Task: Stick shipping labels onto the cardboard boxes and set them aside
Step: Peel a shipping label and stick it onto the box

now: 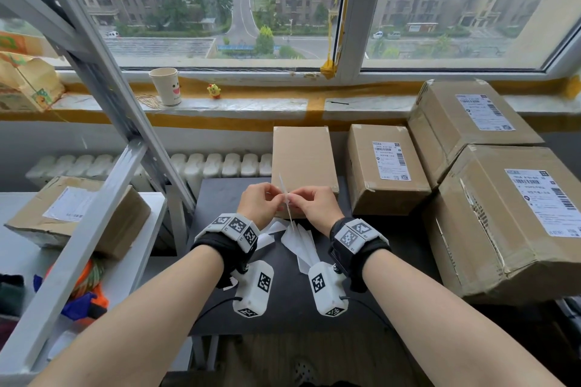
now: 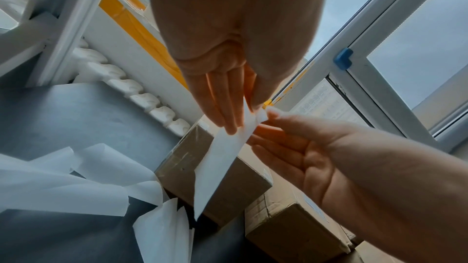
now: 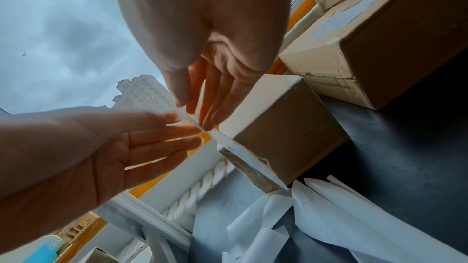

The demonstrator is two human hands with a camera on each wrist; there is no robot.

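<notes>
Above table (image 1: 220, 317) centre, our left hand (image 1: 258, 202) and right hand (image 1: 311, 205) pinch label (image 2: 222, 159) by top corner; thin, floppy, sticky. Unlabelled box (image 1: 303, 163) at 12 o'clock.

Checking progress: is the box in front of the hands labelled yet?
Not yet: its top is bare, and both hands pinch the label.

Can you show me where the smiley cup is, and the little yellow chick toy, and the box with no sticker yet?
cup (image 1: 164, 86), head view, on its smiley side.
chick (image 1: 214, 91), head view, on its yellow body.
bare box (image 1: 302, 154), head view, on its plain top face.
</notes>
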